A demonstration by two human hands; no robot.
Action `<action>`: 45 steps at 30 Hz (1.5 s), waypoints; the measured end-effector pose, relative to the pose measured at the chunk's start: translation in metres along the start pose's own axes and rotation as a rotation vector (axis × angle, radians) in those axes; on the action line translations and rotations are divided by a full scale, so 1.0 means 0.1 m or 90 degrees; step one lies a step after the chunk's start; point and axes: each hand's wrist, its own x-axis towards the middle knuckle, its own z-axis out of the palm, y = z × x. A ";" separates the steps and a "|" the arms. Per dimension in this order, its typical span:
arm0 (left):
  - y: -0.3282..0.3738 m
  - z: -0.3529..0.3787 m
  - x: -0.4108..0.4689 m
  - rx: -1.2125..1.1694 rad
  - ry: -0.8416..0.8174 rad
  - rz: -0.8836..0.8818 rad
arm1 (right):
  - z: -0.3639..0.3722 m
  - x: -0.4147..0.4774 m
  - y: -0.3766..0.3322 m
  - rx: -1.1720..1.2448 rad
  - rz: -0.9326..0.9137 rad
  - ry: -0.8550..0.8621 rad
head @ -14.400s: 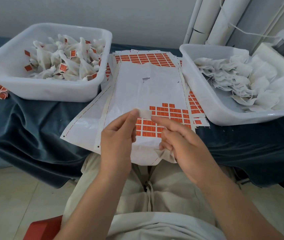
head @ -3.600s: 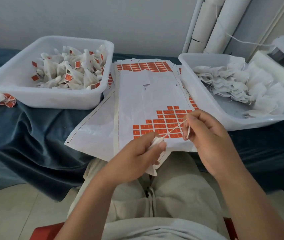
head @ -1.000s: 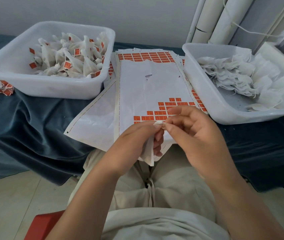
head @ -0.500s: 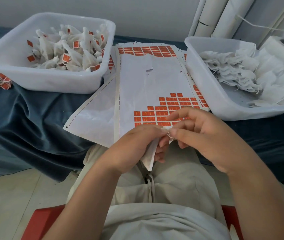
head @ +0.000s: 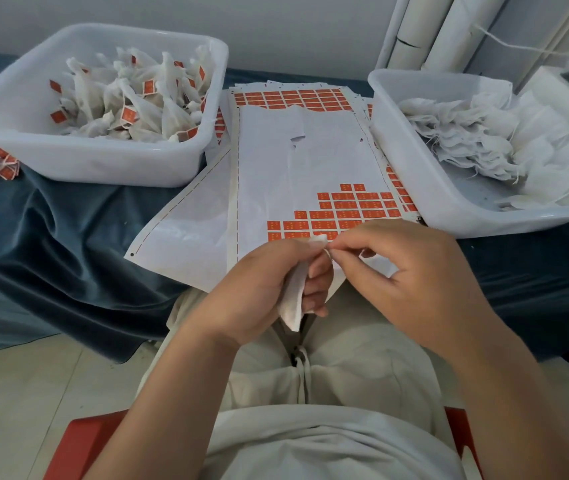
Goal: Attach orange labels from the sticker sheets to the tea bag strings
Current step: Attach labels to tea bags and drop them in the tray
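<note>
The sticker sheet [head: 276, 168] lies flat on the blue cloth [head: 51, 237], with its remaining orange labels [head: 345, 206] clustered at its near right corner. Over the sheet's near edge, the left hand [head: 259, 289] is curled round a white tea bag [head: 293, 299], which hangs down from the fist. The right hand [head: 411, 271], also over that near edge, has thumb and forefinger pinched together at the bag's top corner; whether they nip the corner or its string is too fine to tell. Left of the sheet stands a white tub [head: 103, 161] of labelled tea bags; right of the sheet, a white tub [head: 432, 192] of plain ones
</note>
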 end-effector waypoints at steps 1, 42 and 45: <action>0.00 0.00 0.00 0.018 0.020 0.003 | 0.00 -0.01 0.01 -0.010 -0.011 0.002; -0.04 0.14 0.02 0.104 0.266 0.135 | 0.09 0.08 0.27 0.895 0.518 -0.211; -0.04 0.14 0.00 0.206 0.274 0.156 | 0.10 0.07 0.26 0.935 0.538 -0.256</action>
